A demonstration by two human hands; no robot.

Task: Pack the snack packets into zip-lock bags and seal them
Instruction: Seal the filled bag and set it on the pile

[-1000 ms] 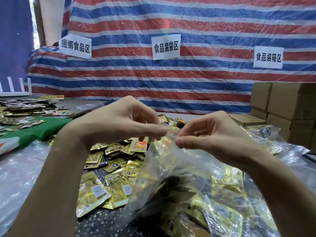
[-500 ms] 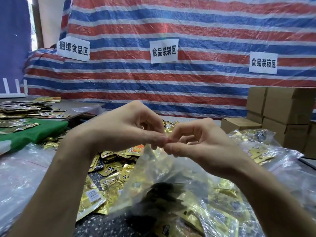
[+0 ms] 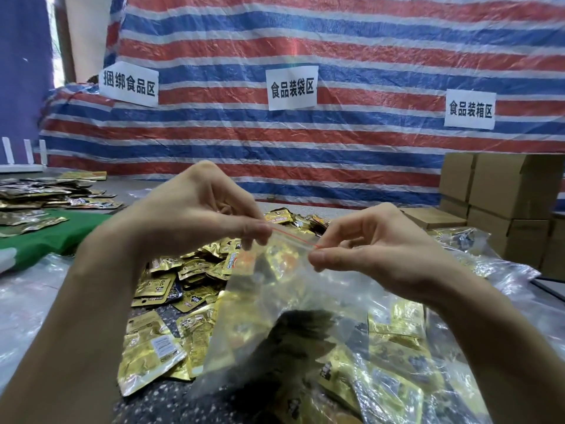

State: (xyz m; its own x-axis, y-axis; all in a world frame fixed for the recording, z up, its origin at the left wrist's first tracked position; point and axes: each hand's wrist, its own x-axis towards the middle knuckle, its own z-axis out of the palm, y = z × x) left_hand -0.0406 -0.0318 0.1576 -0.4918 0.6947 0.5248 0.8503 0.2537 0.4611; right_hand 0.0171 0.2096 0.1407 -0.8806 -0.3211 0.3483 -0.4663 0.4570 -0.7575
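Observation:
A clear zip-lock bag (image 3: 275, 301) with a red seal line hangs above the table, with gold snack packets inside it. My left hand (image 3: 195, 221) pinches the left end of the seal strip between thumb and fingers. At the right end of the same strip my right hand (image 3: 367, 249) pinches it too. The red line runs taut between the two hands. A heap of loose gold snack packets (image 3: 171, 289) lies on the dark speckled table below the bag.
Filled clear bags (image 3: 477, 255) pile up at the right. Stacked cardboard boxes (image 3: 507, 203) stand at the far right. A green cloth (image 3: 46, 237) with more packets (image 3: 42, 197) lies at the left. A striped tarp with paper signs (image 3: 292, 87) closes the back.
My hands have moved apart along the seal strip, from nearly touching to a hand's width apart. The red line now shows between them.

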